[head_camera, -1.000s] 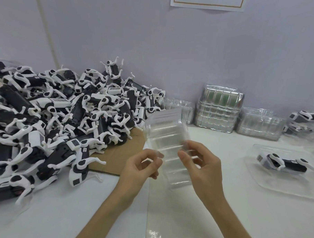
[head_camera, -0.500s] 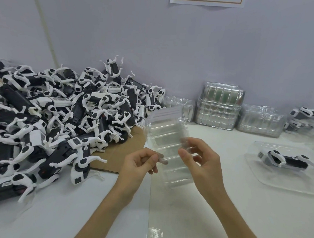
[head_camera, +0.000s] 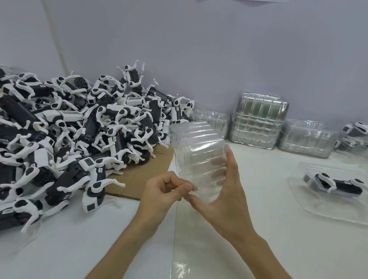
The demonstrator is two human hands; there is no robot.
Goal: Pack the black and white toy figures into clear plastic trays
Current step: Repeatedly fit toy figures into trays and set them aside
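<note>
A clear ribbed plastic tray [head_camera: 199,152] is held upright above the table between both hands. My right hand [head_camera: 220,195] wraps round its right side, fingers behind it and thumb at its lower edge. My left hand [head_camera: 166,193] pinches the tray's lower left corner. A large heap of black and white toy figures [head_camera: 69,134] covers the left of the table, partly on a cardboard sheet [head_camera: 150,171]. One figure [head_camera: 335,184] lies in an open clear tray [head_camera: 327,211] at the right.
Stacks of clear trays [head_camera: 257,121] stand against the wall, with lower ones [head_camera: 307,138] beside them. More packed figures [head_camera: 358,132] sit at the far right. White tabletop [head_camera: 269,238] lies in front.
The tray has tilted and turned in my hands. My right hand has slid round its right side, and my left hand has closed tighter on the lower corner.
</note>
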